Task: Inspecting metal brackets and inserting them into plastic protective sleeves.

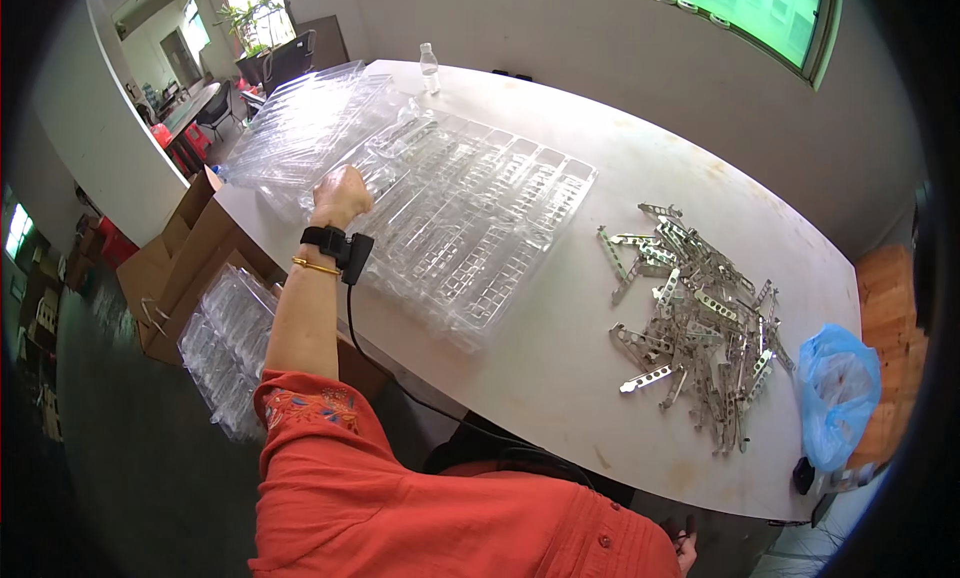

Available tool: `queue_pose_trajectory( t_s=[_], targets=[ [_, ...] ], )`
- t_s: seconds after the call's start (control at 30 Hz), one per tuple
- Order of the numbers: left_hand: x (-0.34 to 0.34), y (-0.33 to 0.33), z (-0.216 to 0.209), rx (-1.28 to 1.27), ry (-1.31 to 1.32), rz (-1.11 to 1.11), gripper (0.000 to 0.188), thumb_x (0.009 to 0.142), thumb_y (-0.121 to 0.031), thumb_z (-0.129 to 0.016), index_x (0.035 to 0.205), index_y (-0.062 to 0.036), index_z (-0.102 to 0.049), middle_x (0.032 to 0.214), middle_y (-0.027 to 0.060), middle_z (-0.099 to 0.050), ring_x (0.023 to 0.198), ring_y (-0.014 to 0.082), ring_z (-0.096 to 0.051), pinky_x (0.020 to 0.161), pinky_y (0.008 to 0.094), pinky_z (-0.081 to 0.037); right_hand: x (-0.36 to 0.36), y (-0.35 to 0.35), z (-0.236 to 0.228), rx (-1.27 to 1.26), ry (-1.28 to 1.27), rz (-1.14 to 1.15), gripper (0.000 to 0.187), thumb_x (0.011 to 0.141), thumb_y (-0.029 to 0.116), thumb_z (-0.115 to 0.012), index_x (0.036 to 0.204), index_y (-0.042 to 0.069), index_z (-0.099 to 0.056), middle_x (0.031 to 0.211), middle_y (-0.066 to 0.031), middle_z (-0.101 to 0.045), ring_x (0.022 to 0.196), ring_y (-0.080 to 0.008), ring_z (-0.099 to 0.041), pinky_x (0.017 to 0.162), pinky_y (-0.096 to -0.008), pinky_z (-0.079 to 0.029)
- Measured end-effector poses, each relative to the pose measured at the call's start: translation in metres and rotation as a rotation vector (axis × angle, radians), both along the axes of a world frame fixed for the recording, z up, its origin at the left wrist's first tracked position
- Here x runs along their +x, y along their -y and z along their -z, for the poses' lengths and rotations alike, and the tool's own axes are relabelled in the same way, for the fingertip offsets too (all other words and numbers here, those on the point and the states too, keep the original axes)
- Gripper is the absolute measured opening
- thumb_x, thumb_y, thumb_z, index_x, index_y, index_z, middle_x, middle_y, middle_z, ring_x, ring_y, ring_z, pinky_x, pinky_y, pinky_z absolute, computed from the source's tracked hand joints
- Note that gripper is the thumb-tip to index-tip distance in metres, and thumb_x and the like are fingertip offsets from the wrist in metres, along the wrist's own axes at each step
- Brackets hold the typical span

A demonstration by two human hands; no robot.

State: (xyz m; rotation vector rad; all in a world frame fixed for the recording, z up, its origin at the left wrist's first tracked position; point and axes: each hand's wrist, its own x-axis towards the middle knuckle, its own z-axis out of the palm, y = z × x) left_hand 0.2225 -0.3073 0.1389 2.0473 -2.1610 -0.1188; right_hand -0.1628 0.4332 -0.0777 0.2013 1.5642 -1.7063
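Observation:
My left hand (pixel 343 196) is closed at the left edge of a clear plastic tray (pixel 480 323) lying on the white table. The fingers curl in against the clear plastic there, and their tips are hidden. Rows of metal brackets (pixel 480 268) fill several of the tray's long compartments, with loose, crinkled clear plastic around its left side. Low in the picture, past my red sleeve, only part of my right hand (pixel 686 552) shows. It hangs below the table edge, fingers loosely apart, with nothing visible in them.
Loose metal brackets (pixel 700 323) lie heaped on the table's right side, near a blue plastic bag (pixel 838 393). More clear trays (pixel 300 123) are stacked at the far left, with a small bottle (pixel 429 70) behind. A cardboard box (pixel 180 243) and plastic trays (pixel 228 353) stand left of the table.

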Motion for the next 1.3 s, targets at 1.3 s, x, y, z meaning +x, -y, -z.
queue_pose_trajectory(
  t_s=[1.3],
  targets=[
    [-0.057, -0.205, -0.039, -0.377, -0.576, 0.489, 0.009, 0.089, -0.005, -0.066, 0.087, 0.0034, -0.066, 0.076, 0.0109, -0.064, 0.070, 0.0159, -0.059, 0.068, 0.0303, -0.047, -0.002, 0.040, -0.093, 0.105, -0.422, 0.112, 0.017, 0.098, 0.021, -0.053, 0.100, 0.006, -0.062, 0.093, -0.0018, -0.062, 0.088, -0.0125, -0.057, 0.079, -0.0275, -0.043]
  ],
)
